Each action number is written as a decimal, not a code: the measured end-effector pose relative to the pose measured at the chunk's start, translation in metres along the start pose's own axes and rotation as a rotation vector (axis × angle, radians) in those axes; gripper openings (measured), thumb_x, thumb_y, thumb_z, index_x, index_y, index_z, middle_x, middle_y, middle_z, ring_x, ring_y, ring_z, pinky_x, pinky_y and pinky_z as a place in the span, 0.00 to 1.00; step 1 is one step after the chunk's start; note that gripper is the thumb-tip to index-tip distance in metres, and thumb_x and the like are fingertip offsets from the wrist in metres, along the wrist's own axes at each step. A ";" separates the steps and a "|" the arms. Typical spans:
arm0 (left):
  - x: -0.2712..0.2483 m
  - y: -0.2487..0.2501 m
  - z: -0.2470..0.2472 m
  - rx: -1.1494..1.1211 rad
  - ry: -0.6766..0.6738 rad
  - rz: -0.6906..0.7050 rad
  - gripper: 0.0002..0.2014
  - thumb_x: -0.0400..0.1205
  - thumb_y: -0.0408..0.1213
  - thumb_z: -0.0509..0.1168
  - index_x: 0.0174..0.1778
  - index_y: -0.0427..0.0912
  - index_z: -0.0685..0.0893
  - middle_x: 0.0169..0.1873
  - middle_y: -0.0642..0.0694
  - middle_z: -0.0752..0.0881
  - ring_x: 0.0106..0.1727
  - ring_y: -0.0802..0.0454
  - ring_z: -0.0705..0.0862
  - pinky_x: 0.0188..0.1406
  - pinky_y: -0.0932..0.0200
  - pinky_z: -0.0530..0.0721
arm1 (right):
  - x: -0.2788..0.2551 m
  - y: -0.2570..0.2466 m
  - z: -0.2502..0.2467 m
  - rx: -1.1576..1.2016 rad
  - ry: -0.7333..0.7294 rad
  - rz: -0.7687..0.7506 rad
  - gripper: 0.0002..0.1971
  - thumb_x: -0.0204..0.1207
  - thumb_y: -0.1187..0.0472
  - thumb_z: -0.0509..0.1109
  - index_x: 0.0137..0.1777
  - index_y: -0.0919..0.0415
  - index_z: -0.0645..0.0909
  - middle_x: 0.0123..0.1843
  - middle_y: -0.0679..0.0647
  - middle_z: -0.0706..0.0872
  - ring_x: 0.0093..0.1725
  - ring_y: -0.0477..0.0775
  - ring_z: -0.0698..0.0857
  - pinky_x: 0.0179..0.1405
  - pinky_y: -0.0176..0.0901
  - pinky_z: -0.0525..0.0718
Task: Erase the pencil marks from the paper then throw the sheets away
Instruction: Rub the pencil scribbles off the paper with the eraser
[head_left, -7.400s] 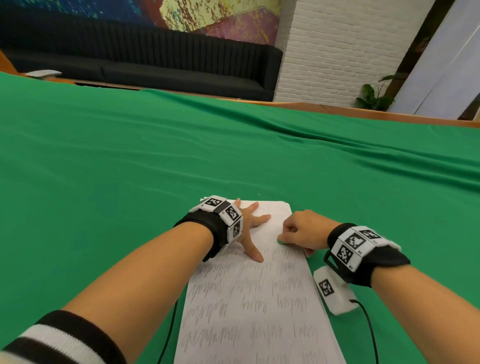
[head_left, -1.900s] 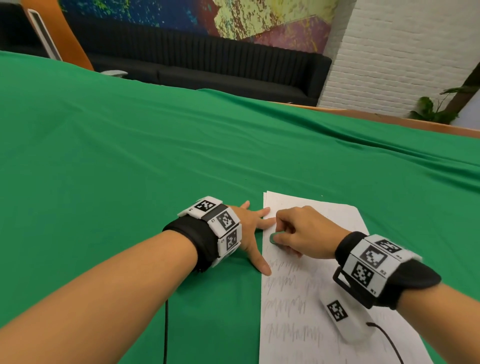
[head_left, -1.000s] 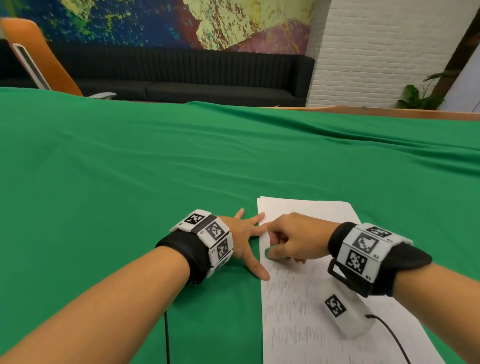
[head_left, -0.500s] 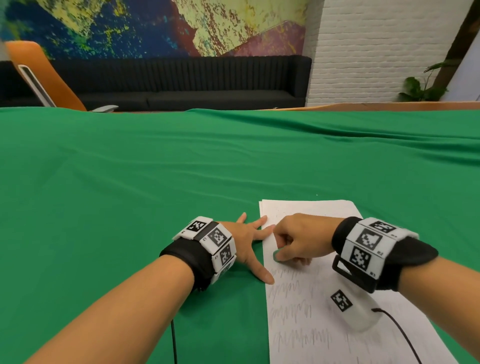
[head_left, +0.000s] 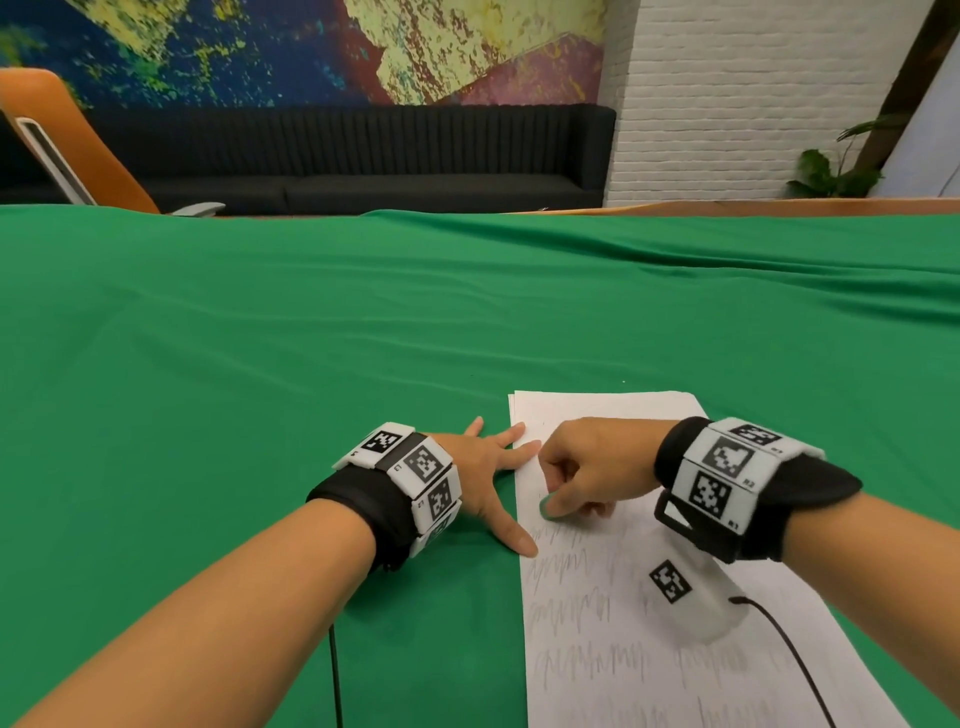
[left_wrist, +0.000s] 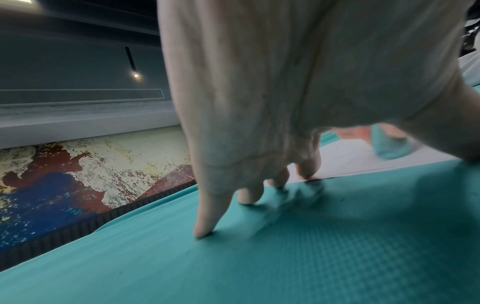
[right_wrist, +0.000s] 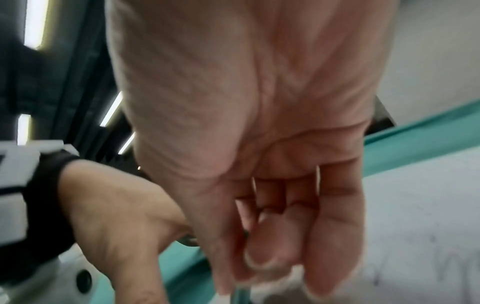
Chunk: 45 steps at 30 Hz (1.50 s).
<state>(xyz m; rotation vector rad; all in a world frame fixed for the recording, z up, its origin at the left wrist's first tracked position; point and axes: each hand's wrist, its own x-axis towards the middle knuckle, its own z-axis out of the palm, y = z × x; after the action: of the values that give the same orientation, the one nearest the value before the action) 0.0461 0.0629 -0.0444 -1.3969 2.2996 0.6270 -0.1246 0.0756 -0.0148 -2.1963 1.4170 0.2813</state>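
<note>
White paper sheets (head_left: 613, 654) lie on the green cloth, with rows of grey pencil scribbles on the near part and a blank far end. My right hand (head_left: 582, 475) pinches a small green eraser (head_left: 546, 510) and presses it on the paper near its left edge. The eraser (left_wrist: 389, 147) also shows in the left wrist view. My left hand (head_left: 485, 480) lies flat with fingers spread, partly on the cloth, its fingertips and thumb (head_left: 522, 543) pressing the paper's left edge (left_wrist: 350, 164). In the right wrist view the curled fingers (right_wrist: 275, 246) hide most of the eraser.
The green cloth (head_left: 260, 389) covers the whole table. A black sofa (head_left: 363, 156), an orange chair (head_left: 62, 140) and a potted plant (head_left: 831, 171) stand beyond the far edge. Cables (head_left: 795, 670) trail from both wrist cameras across the paper and cloth.
The right hand has slid the eraser back and forth near the paper's left edge, now slightly nearer to me. The left hand stays put on the paper's edge. The head view has tilted.
</note>
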 end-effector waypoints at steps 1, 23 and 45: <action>0.000 0.000 0.000 0.000 -0.001 0.000 0.58 0.69 0.66 0.74 0.85 0.64 0.40 0.84 0.65 0.35 0.85 0.47 0.32 0.82 0.29 0.47 | -0.001 0.000 -0.001 -0.020 0.002 0.011 0.11 0.77 0.51 0.74 0.41 0.57 0.80 0.35 0.51 0.87 0.28 0.45 0.82 0.31 0.34 0.80; -0.003 0.000 0.000 -0.013 0.003 0.005 0.57 0.70 0.66 0.74 0.85 0.63 0.40 0.84 0.66 0.35 0.85 0.48 0.31 0.83 0.30 0.47 | 0.004 0.019 -0.002 0.126 0.060 0.065 0.11 0.77 0.56 0.76 0.39 0.61 0.81 0.34 0.56 0.89 0.30 0.51 0.86 0.28 0.36 0.84; 0.000 -0.001 0.001 -0.006 -0.008 0.007 0.58 0.70 0.67 0.73 0.85 0.63 0.38 0.83 0.66 0.34 0.85 0.48 0.30 0.83 0.30 0.47 | -0.001 0.019 -0.005 0.162 -0.086 0.083 0.11 0.77 0.57 0.76 0.39 0.62 0.80 0.32 0.54 0.85 0.29 0.50 0.83 0.29 0.37 0.84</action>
<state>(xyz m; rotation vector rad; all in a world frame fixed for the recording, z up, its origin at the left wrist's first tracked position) 0.0476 0.0630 -0.0450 -1.3868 2.2993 0.6406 -0.1425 0.0672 -0.0157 -1.9756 1.4338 0.2758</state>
